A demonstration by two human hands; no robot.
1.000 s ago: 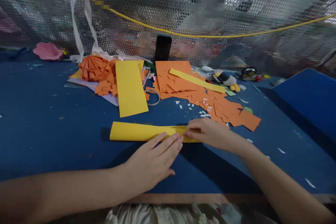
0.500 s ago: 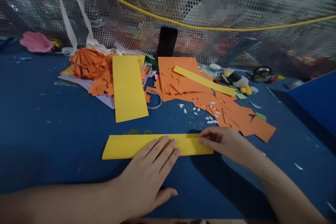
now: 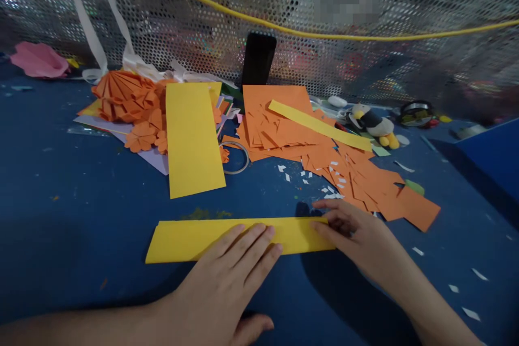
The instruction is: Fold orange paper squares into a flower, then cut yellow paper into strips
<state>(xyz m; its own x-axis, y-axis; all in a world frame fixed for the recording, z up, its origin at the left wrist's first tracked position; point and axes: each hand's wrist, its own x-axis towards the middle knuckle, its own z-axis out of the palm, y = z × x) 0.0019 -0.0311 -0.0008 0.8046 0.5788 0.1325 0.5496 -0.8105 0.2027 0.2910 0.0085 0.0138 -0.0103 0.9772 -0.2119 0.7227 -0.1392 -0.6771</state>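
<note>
A folded yellow paper strip [image 3: 182, 240] lies lengthwise on the blue table in front of me, its fold layers just visible along the far edge. My left hand [image 3: 235, 270] rests flat across its middle, fingers stretched out and pressing on it. At the strip's right end is my right hand [image 3: 352, 232], with the thumb over the paper and the index finger raised apart from it beyond the far edge. The other fingers curl by the corner, partly hidden. Just beyond the strip, a flat yellow paper sheet [image 3: 194, 146] leans over orange folded paper flowers [image 3: 141, 135].
Orange paper pieces [image 3: 279, 113] spread across the back right, topped by a narrow yellow strip [image 3: 320, 125]. A tape ring [image 3: 246, 159], a dark phone [image 3: 258, 59] against the perforated mesh, a penguin toy [image 3: 373, 124], white scraps [image 3: 332, 194] and a blue panel [image 3: 494, 157] surround them.
My right index finger has lifted away from the strip's far right corner, opening a gap from the thumb. My left hand stays flat on the paper. The view has shifted slightly.
</note>
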